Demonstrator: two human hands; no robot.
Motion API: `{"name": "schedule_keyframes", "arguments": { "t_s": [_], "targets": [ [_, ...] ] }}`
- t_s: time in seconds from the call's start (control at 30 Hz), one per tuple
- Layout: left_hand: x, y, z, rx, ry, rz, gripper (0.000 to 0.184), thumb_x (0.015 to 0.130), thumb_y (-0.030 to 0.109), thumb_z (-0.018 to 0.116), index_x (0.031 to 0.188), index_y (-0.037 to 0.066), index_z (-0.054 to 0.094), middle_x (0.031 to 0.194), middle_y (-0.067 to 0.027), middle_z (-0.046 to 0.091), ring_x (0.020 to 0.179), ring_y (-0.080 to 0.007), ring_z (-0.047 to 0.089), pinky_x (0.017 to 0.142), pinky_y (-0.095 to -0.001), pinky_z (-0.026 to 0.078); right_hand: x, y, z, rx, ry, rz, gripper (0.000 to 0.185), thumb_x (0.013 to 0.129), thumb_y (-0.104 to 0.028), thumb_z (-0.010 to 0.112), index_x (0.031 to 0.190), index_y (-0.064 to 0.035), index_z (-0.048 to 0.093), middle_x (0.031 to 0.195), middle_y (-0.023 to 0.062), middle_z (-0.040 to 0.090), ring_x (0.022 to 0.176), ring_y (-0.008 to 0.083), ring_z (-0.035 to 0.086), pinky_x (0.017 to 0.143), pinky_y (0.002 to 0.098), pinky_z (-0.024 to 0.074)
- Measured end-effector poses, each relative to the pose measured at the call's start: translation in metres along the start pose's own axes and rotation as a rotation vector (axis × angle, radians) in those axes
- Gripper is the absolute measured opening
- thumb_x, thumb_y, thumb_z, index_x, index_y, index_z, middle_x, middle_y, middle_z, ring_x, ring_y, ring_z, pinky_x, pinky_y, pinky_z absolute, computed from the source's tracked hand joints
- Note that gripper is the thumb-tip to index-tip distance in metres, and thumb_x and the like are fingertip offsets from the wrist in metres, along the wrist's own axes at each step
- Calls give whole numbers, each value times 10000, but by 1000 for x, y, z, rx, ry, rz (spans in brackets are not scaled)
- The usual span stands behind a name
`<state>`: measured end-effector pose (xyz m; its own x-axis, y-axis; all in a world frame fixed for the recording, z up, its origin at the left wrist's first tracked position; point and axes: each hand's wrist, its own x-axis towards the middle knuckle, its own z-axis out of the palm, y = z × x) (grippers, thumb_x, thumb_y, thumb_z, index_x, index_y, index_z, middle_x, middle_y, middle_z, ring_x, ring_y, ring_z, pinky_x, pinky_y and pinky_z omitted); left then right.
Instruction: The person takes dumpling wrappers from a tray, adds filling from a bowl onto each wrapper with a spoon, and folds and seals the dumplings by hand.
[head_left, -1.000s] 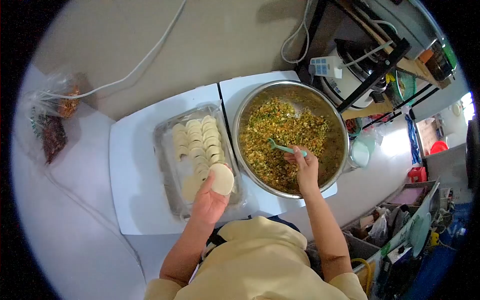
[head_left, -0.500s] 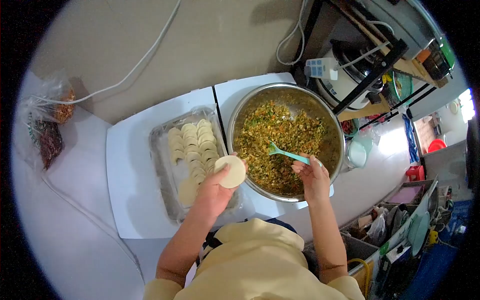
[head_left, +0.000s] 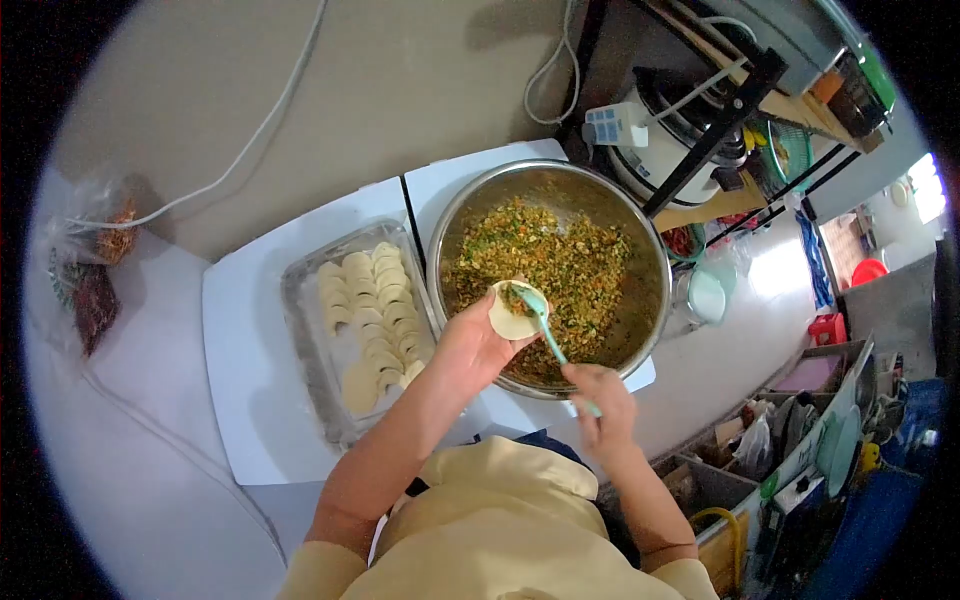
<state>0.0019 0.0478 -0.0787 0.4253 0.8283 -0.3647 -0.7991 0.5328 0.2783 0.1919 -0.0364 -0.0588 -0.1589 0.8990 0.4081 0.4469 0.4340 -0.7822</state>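
Observation:
My left hand (head_left: 474, 343) holds a round dumpling wrapper (head_left: 512, 325) over the near side of a large steel bowl (head_left: 652, 345). In the bowl lies chopped filling (head_left: 560, 265) of yellow, green and orange bits. My right hand (head_left: 603, 405) grips a turquoise spoon (head_left: 552, 343), whose tip rests on the wrapper with a little filling under it. To the left, a plastic-lined metal tray (head_left: 305, 310) carries rows of folded dumplings (head_left: 385, 300). Flat wrappers (head_left: 360, 388) lie at the tray's near end.
The tray and bowl stand on a white table (head_left: 245, 370). A white power strip (head_left: 617, 124) and a cooker (head_left: 660, 165) sit by a black-framed shelf at the right. Plastic bags (head_left: 95, 290) hang at the far left. Crates of goods (head_left: 720, 480) stand lower right.
My left hand has brought the wrapper rightward over the bowl. The spoon has left the filling in the bowl and now touches the wrapper, with filling on it. My right hand has moved nearer my body.

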Motion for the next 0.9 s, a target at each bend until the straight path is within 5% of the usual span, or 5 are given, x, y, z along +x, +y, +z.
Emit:
{"name": "schedule_keyframes", "arguments": {
  "t_s": [0.1, 0.43, 0.63, 0.83, 0.9],
  "targets": [
    [7, -1, -2, 21, 34, 19, 401, 989, 283, 310, 1272, 16, 410, 1266, -195, 481, 1175, -350, 480, 989, -463, 408, -6, 8, 8, -310, -195, -266, 438, 785, -118, 631, 1201, -25, 529, 1041, 159, 596, 897, 309, 596, 740, 398, 493],
    [11, -4, -9, 10, 23, -3, 411, 990, 302, 305, 1265, 22, 429, 1268, -192, 487, 1178, -341, 476, 991, -457, 401, -15, 16, 2, -410, -247, -315, 452, 784, -121, 632, 1217, -43, 529, 1032, 150, 597, 917, 300, 587, 748, 394, 495],
    [5, -2, -4, -119, -33, -52, 412, 974, 305, 376, 1273, 28, 439, 1261, -188, 496, 1169, -325, 486, 998, -468, 401, -15, 2, -17, -160, -78, -74, 336, 810, -80, 577, 1145, -60, 585, 1003, 152, 613, 879, 321, 589, 785, 393, 464],
    [2, 0, -5, -69, -21, -82, 402, 945, 225, 464, 1286, 15, 432, 1254, -194, 499, 1169, -324, 488, 972, -450, 439, -16, 11, -20, 267, 174, 167, 260, 895, -127, 503, 1097, 6, 599, 947, 148, 639, 861, 243, 605, 796, 346, 460],
    [0, 0, -5, -38, -11, -100, 413, 944, 203, 466, 1302, 4, 414, 1258, -217, 485, 1178, -360, 473, 963, -436, 454, -8, 10, -21, 601, 420, 346, 266, 920, -148, 490, 1073, 37, 603, 922, 150, 639, 863, 204, 603, 793, 310, 457]
  ]
}}
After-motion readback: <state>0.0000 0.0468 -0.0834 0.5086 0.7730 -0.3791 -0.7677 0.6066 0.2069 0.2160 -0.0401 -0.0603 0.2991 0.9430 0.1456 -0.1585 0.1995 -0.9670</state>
